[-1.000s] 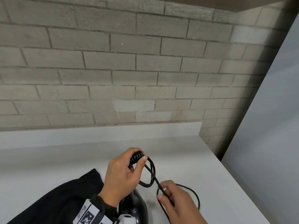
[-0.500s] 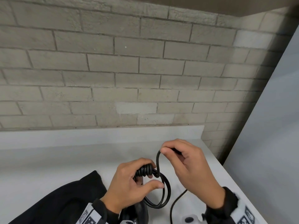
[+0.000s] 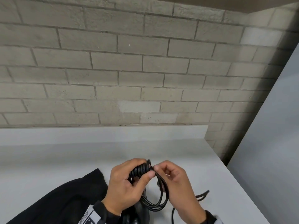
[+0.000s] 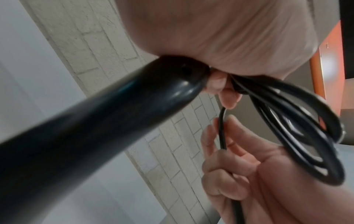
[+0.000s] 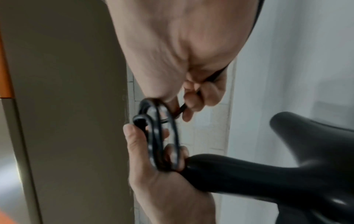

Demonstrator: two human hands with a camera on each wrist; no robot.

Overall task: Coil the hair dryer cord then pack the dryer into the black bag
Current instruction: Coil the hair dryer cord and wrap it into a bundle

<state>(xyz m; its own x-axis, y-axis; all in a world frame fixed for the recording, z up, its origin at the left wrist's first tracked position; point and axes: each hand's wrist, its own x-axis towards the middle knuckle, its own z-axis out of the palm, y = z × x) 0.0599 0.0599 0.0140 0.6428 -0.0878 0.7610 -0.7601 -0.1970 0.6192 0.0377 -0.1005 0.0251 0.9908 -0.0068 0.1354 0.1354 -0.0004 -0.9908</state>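
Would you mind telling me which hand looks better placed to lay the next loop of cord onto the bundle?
Right. The left hand grips the coiled loops against the hair dryer handle, so it looks tied up. The right hand pinches the loose cord beside the bundle.

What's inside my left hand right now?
The left hand grips stacked loops of thin black cord against the glossy black dryer handle's end. Its fingers cover where the cord joins the handle.

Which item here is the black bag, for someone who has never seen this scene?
On the white counter under the brick wall, look at the near left edge, left of the left hand. The black bag is soft matte cloth lying flat, unlike the glossy hard hair dryer.
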